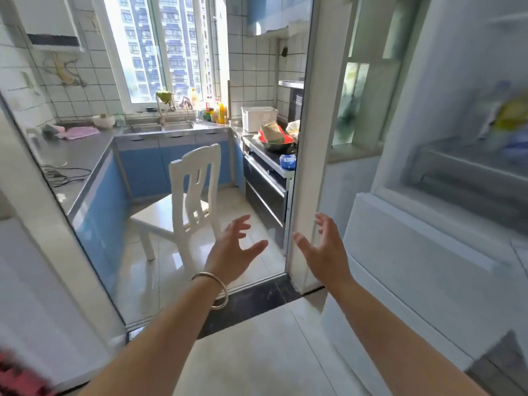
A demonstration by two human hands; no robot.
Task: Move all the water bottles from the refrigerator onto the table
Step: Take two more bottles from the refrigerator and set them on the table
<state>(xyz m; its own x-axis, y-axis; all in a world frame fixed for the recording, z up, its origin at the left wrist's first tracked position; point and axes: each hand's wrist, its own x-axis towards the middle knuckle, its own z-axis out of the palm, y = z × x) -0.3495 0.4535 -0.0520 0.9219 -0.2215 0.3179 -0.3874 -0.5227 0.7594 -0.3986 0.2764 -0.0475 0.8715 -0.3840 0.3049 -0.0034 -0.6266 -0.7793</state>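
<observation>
Both my arms reach forward at waist height, in front of a kitchen doorway. My left hand [235, 247], with a metal bangle on its wrist, has its fingers spread and holds nothing. My right hand [323, 247] is likewise spread and empty, close to the white door frame [311, 138]. The white refrigerator [423, 252] stands open at the right; its inside is blurred, with a shelf [468, 164] and some yellow and blue packaged items [511, 118] on it. No water bottle can be made out, and no table is in view.
A white chair [194, 192] stands just inside the kitchen doorway. Behind it are blue cabinets with a steel counter and sink [160, 128], and a stove [268, 172] with a bowl and clutter. A dark threshold strip [257, 298] crosses the floor. Something red [17, 375] is at the bottom left.
</observation>
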